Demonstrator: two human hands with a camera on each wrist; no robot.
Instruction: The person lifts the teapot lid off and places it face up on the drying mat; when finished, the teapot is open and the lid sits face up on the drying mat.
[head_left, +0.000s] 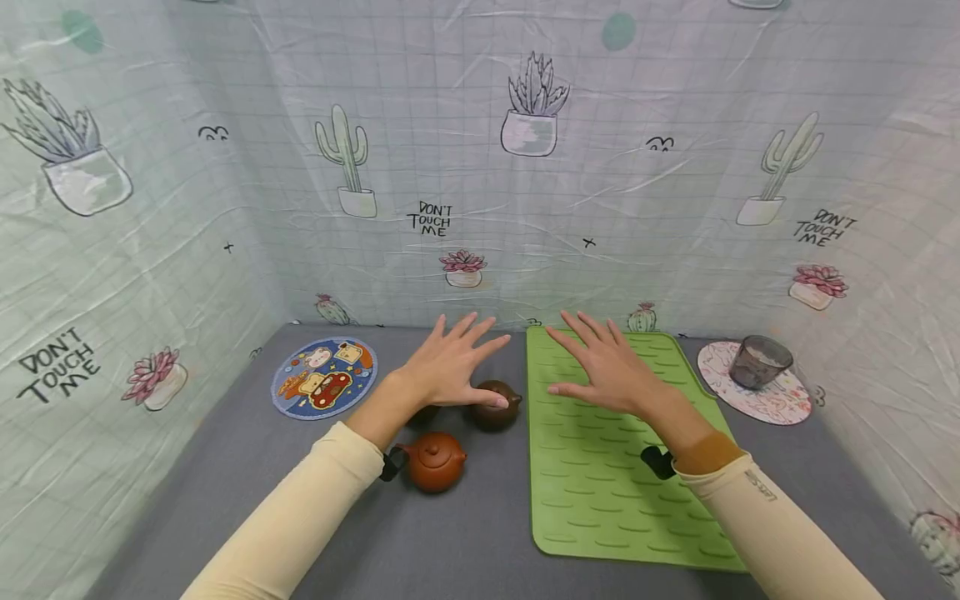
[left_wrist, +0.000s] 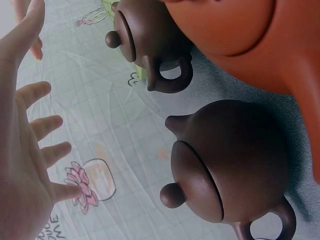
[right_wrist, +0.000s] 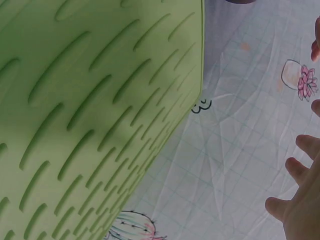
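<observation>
My left hand hovers with spread, straight fingers over the teapots, holding nothing. Beneath its thumb in the head view is a dark brown teapot. A second brown teapot is mostly hidden by that hand from the head but plain in the left wrist view. Nearer me, by the left wrist, sits an orange-red clay teapot with its lid on. Over the far part of a green ridged mat, my right hand is held with fingers spread and nothing in it.
At the back left lies a round blue cartoon placemat. A smoky glass cup stands on a pink-and-white round mat at the back right. Printed curtains enclose the grey tabletop at the back and sides.
</observation>
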